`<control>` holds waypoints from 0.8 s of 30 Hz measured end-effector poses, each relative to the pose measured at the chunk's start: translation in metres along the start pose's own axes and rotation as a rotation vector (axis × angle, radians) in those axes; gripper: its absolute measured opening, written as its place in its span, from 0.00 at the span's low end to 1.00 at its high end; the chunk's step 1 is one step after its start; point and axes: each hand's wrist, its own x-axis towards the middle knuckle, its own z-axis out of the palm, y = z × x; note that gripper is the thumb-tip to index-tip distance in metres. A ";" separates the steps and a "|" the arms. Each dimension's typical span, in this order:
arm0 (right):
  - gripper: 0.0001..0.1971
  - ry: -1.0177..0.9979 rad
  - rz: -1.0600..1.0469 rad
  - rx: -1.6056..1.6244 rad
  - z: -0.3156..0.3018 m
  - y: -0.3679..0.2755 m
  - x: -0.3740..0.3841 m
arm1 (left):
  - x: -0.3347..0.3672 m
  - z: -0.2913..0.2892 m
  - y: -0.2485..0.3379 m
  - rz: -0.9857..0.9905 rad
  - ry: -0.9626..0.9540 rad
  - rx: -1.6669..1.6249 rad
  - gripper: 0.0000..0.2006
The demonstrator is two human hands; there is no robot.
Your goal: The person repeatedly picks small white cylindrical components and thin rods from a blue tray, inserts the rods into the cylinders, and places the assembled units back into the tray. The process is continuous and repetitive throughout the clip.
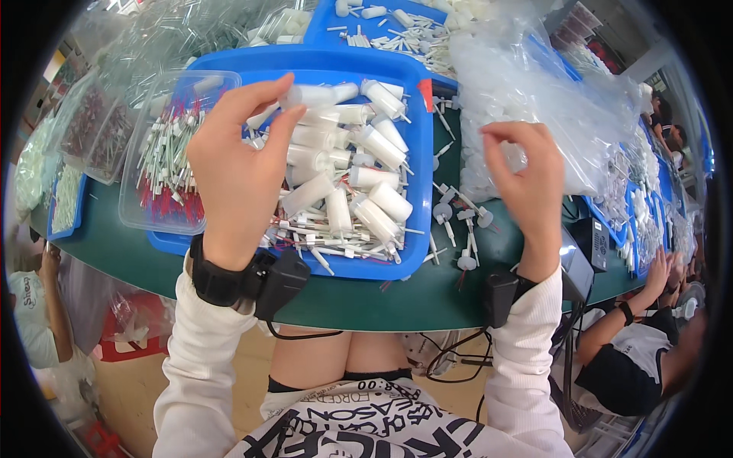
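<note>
My left hand (238, 164) is over the left half of a blue tray (305, 57). Its thumb and forefinger close on the end of a white cylindrical tube (317, 95) with a translucent end. Below lies a heap of similar white tubes (378, 145), with thin white sticks and red wires (328, 243) under them. To the right of the tray, my right hand (527, 164) is raised with thumb and forefinger pinched in a ring. Whatever sits at those fingertips, if anything, is too small to make out. A black strap and box are on each wrist.
A clear box of white-tipped, red-wired parts (172, 153) overlaps the tray's left side. Round-headed grey pieces (466, 217) lie on the green table (366, 305). A large clear plastic bag (534, 91) stands at back right. Cables hang below the edge; people sit at both sides.
</note>
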 end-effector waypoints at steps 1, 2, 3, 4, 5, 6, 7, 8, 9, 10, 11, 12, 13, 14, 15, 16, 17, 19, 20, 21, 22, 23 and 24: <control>0.07 -0.089 0.017 0.009 0.004 0.000 -0.001 | 0.000 -0.002 -0.002 -0.026 -0.034 0.091 0.13; 0.08 -0.128 -0.037 -0.052 0.007 -0.003 -0.002 | 0.001 -0.003 -0.001 -0.041 -0.056 0.139 0.13; 0.08 -0.170 -0.090 -0.113 0.011 -0.006 -0.003 | 0.001 -0.004 0.000 -0.058 -0.079 0.186 0.14; 0.09 -0.212 -0.143 -0.174 0.014 -0.008 -0.004 | 0.001 -0.005 0.001 -0.075 -0.102 0.234 0.14; 0.10 -0.267 -0.122 -0.191 0.015 -0.008 -0.004 | 0.001 -0.002 -0.001 -0.018 -0.094 0.281 0.14; 0.10 -0.281 -0.131 -0.224 0.018 -0.009 -0.004 | 0.000 0.000 -0.004 0.040 -0.084 0.336 0.15; 0.09 -0.295 -0.140 -0.258 0.021 -0.009 -0.003 | 0.000 0.001 -0.005 0.099 -0.073 0.391 0.15; 0.09 -0.309 -0.149 -0.292 0.024 -0.009 -0.003 | 0.001 0.000 -0.002 0.122 -0.023 0.390 0.15; 0.08 -0.290 -0.149 -0.302 0.026 -0.008 -0.003 | 0.004 -0.001 0.002 0.146 0.027 0.383 0.15; 0.08 -0.270 -0.149 -0.313 0.028 -0.007 -0.004 | 0.006 -0.001 0.007 0.170 0.076 0.376 0.15; 0.07 -0.250 -0.150 -0.324 0.028 -0.006 -0.004 | 0.008 -0.002 0.011 0.196 0.117 0.339 0.14; 0.07 -0.191 -0.110 -0.278 0.029 -0.006 -0.003 | 0.010 -0.003 0.014 0.224 0.158 0.300 0.14; 0.07 -0.132 -0.071 -0.233 0.029 -0.005 -0.002 | 0.010 -0.004 0.016 0.252 0.199 0.261 0.13; 0.06 -0.073 -0.032 -0.188 0.028 -0.005 0.000 | 0.009 -0.005 0.018 0.202 0.145 0.146 0.12; 0.06 -0.013 0.042 -0.054 0.027 -0.006 0.002 | 0.007 -0.008 0.020 0.150 0.092 0.041 0.12; 0.07 0.046 0.116 0.080 0.025 -0.008 0.004 | 0.004 -0.010 0.022 0.098 0.039 -0.066 0.11; 0.07 0.103 0.190 0.214 0.023 -0.011 0.006 | 0.002 -0.006 0.025 0.060 0.013 -0.232 0.10; 0.07 0.074 0.144 0.296 0.016 -0.021 0.008 | -0.004 -0.005 0.031 -0.021 -0.116 -0.409 0.11; 0.06 0.059 0.120 0.336 0.011 -0.029 0.009 | -0.007 -0.004 0.035 -0.062 -0.180 -0.497 0.11; 0.05 -0.005 -0.008 0.236 0.004 -0.040 0.009 | -0.009 0.001 0.038 -0.095 -0.237 -0.539 0.11; 0.05 -0.034 -0.142 0.220 0.002 -0.052 0.012 | -0.011 0.001 0.043 -0.129 -0.294 -0.562 0.11; 0.06 -0.061 -0.278 0.204 0.003 -0.061 0.015 | -0.011 0.000 0.046 -0.163 -0.350 -0.583 0.12; 0.06 -0.048 -0.294 0.229 0.006 -0.067 0.016 | -0.012 0.002 0.043 -0.143 -0.376 -0.592 0.12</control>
